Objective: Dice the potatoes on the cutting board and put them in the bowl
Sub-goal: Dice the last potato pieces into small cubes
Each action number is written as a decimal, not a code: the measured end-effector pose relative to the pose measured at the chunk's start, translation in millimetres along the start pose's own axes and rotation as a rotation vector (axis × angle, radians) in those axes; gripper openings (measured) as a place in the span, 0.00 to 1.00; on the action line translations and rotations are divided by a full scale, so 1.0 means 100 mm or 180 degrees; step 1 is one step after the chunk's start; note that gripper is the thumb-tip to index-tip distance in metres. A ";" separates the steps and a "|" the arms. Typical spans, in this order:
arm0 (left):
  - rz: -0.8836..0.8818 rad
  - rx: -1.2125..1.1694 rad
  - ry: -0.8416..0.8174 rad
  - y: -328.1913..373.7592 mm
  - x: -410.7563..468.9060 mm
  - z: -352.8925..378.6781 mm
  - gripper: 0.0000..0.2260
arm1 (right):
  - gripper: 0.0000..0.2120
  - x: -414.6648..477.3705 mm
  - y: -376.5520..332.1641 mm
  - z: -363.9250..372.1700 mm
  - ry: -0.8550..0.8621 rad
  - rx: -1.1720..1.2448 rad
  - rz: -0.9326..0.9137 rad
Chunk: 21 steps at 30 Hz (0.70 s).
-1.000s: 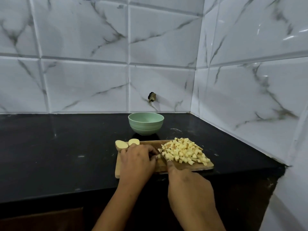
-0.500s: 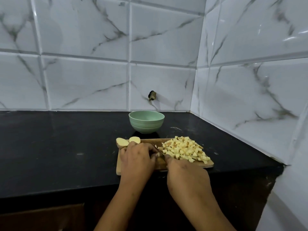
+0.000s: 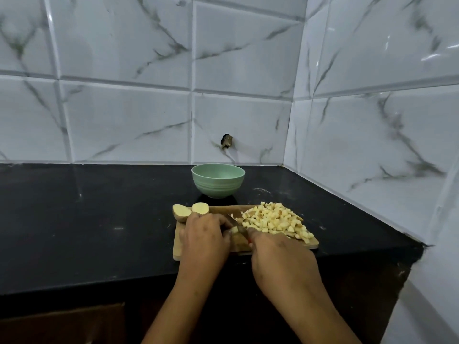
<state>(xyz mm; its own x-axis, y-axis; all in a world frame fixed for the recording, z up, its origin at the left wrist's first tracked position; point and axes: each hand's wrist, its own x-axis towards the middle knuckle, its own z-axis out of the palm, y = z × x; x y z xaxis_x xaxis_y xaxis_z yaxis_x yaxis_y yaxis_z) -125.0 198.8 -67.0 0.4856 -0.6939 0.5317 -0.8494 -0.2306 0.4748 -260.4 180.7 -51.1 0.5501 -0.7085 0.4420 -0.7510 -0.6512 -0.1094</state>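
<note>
Two pale potato halves (image 3: 181, 211), likely firm and slippery, lay at the wooden cutting board's (image 3: 179, 247) ten o'clock; left hand (image 3: 206, 238) pinched a small potato piece (image 3: 234, 229), right hand (image 3: 280, 255) clasped the thin steel knife (image 3: 235, 222).

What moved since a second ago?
Almost nothing. The right hand gripping the knife edged slightly forward. The left hand still steadies a potato piece; the diced pile, two halves, board and bowl stayed put.
</note>
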 end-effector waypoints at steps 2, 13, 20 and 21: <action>-0.0014 -0.0014 0.0046 -0.01 0.00 0.00 0.07 | 0.21 -0.04 0.02 0.00 0.0073 0.0047 0.0010; 0.0035 0.0050 0.0070 0.00 0.01 0.00 0.08 | 0.23 -0.08 -0.02 0.00 0.0036 0.0004 -0.0059; 0.0001 0.0039 -0.0013 0.01 0.03 -0.01 0.08 | 0.27 -0.10 -0.13 0.04 -0.0389 -0.0107 -0.0032; 0.0001 0.0040 -0.0023 0.00 0.03 0.00 0.08 | 0.26 -0.08 -0.17 0.05 -0.0409 -0.0156 -0.0013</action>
<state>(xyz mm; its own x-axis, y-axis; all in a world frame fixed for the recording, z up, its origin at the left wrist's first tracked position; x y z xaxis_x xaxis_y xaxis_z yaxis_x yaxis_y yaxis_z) -123.8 197.0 -65.4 0.4839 -0.6987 0.5268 -0.8521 -0.2389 0.4657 -250.2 195.4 -57.3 0.5932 -0.7369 0.3243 -0.7637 -0.6425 -0.0629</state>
